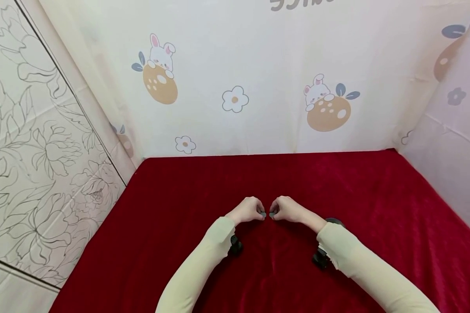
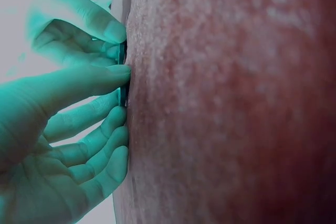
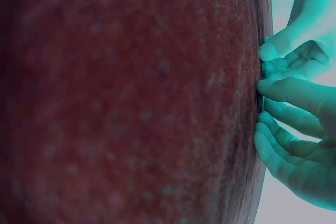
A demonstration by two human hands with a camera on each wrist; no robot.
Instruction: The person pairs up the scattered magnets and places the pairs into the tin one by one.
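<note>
2 small grey discs (image 1: 267,214) are pinched at the cloth (image 1: 376,204), 1 by the left hand (image 1: 247,211), 1 by the right hand (image 1: 288,209), thumbs pressed down, likely for steadiness.

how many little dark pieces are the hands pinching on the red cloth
2: one small dark piece at the left hand's fingertips, the other at the right hand's, side by side on the red cloth. More could be hidden under the fingers.
</note>
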